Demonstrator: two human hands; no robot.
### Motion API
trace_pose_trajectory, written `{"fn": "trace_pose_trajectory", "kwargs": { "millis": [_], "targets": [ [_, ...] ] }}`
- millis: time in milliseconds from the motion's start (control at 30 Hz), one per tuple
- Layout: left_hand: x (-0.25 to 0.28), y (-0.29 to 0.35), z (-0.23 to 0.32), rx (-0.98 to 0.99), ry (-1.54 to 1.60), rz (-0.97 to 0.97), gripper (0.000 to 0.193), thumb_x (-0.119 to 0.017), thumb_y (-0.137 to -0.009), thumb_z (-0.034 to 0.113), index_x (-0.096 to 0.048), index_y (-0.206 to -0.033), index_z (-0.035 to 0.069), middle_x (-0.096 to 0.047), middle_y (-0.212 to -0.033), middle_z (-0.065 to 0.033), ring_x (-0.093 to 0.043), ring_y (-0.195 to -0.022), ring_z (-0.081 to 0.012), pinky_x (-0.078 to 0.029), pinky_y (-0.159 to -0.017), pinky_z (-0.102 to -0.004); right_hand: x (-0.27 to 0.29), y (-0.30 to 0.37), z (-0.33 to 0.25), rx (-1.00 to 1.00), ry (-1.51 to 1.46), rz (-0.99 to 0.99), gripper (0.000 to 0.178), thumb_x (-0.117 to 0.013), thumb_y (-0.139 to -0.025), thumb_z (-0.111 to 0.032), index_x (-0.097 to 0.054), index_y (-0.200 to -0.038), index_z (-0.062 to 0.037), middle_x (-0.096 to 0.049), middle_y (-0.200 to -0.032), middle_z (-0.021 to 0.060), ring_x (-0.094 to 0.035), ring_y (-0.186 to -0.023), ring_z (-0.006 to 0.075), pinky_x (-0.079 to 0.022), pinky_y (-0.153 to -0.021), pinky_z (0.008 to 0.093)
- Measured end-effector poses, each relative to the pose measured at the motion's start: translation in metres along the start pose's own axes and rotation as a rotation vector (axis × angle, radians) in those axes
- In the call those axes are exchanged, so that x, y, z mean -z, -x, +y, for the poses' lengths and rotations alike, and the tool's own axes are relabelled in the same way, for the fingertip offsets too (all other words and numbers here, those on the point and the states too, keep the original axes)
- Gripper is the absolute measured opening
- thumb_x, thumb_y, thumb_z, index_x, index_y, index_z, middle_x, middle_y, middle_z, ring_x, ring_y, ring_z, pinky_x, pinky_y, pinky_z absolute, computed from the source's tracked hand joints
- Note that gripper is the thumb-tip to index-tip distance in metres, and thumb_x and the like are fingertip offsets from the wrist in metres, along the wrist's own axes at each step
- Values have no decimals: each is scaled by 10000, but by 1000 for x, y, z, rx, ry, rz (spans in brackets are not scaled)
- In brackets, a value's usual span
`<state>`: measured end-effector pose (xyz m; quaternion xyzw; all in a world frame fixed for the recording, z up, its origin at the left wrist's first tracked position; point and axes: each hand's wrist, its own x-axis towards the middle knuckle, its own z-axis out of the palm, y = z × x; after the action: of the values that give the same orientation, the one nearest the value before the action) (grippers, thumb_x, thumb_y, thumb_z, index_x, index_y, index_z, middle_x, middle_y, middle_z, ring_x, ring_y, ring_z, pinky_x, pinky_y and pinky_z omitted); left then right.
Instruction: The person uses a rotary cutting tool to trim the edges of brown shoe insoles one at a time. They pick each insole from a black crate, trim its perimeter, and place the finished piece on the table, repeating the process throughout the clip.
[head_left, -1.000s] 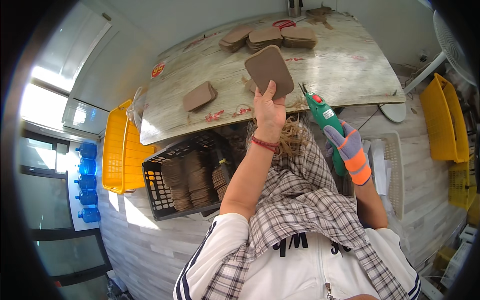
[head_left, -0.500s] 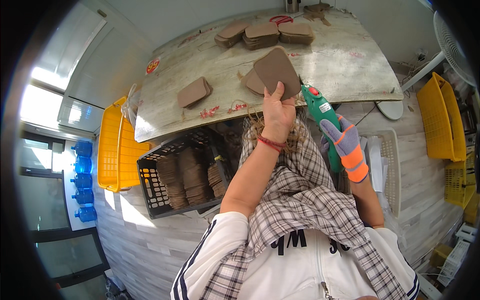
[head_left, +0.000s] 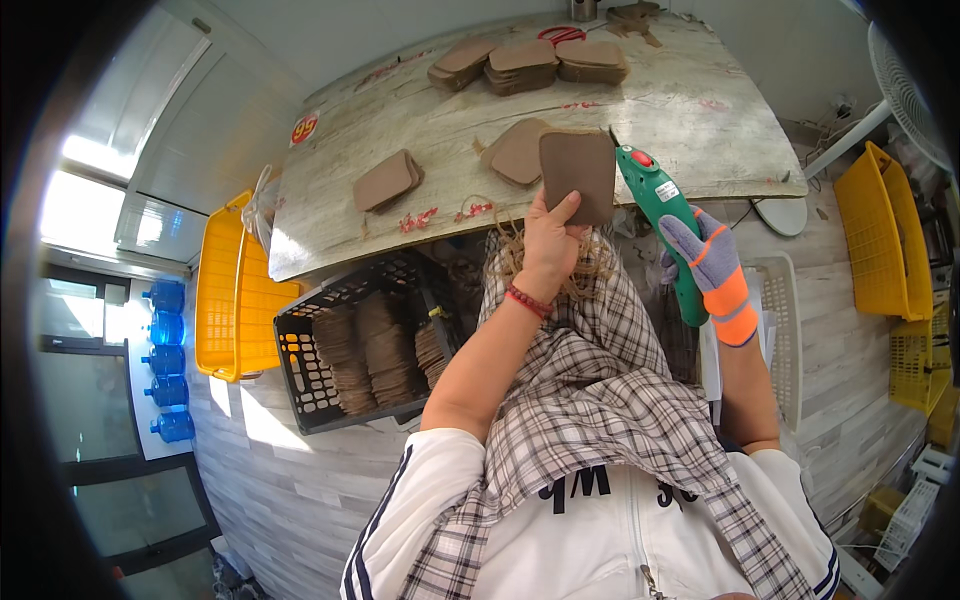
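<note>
My bare left hand (head_left: 553, 235), with a red bracelet at the wrist, grips a brown rounded-corner piece (head_left: 578, 165) by its lower edge, thumb on top. The piece stands raised over the table's near edge. In my right hand (head_left: 705, 255), in a grey and orange glove, is a green handheld power tool (head_left: 655, 190) with a red button. Its thin dark tip sits close beside the piece's upper right edge; whether they touch I cannot tell. Further brown pieces (head_left: 518, 155) lie on the table just left of the held one. A small stack (head_left: 388, 182) rests farther left.
At the table's (head_left: 700, 130) far side sit several brown stacks (head_left: 522, 68), with red-handled scissors (head_left: 562, 34) behind. Below the table, a black crate (head_left: 300, 375) holds stacked pieces. A yellow basket (head_left: 240, 300) stands left; a white basket (head_left: 790, 345) is right of my knees.
My left hand has turned the brown piece more upright and moved it slightly right and nearer. The right hand and tool have shifted a little right.
</note>
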<state>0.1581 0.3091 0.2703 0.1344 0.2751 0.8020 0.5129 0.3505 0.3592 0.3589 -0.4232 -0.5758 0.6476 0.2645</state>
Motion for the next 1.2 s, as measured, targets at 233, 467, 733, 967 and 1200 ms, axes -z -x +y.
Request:
{"fn": "trace_pose_trajectory", "kwargs": {
  "millis": [233,467,733,967,1200],
  "targets": [
    [28,-4,49,71,-354,-99,322,-579,-853,-28,-565,-1171,20,-640,-1045,-59,-622,-893,-135,-535,-743,-274,21,13,-7,-56,155,-158,354,-690,-830,-247,-551,-1033,6,-543,-610,14,-510,-471,79,-417,-434,218],
    [22,-2,79,201,-578,-160,343,-570,-847,-41,-546,-1189,-36,-637,-1057,-68,-607,-899,-116,-508,-793,-252,14,21,-8,-64,193,-170,339,-688,-831,-222,-544,-1027,15,-537,-608,13,-495,-469,73,-409,-433,217],
    [31,3,80,367,-655,-216,354,-624,-813,-1,-567,-1162,-25,-639,-1025,-49,-595,-871,-101,-485,-754,-238,4,14,-6,-56,85,-184,327,-688,-827,-202,-543,-1021,18,-536,-596,18,-495,-469,71,-405,-432,217],
    [31,1,101,104,-933,-183,258,-678,-770,10,-597,-1014,-2,-647,-949,-44,-592,-807,-93,-479,-713,-241,7,13,-8,-83,203,-234,365,-689,-823,-241,-550,-1036,21,-550,-604,24,-508,-470,73,-415,-431,216],
    [46,-2,113,68,-644,-76,161,-681,-769,4,-638,-923,22,-670,-855,-39,-614,-756,-102,-489,-716,-239,2,16,-5,-92,246,-309,356,-695,-817,-262,-583,-1009,17,-568,-646,13,-529,-496,67,-429,-436,212]
  ]
}}
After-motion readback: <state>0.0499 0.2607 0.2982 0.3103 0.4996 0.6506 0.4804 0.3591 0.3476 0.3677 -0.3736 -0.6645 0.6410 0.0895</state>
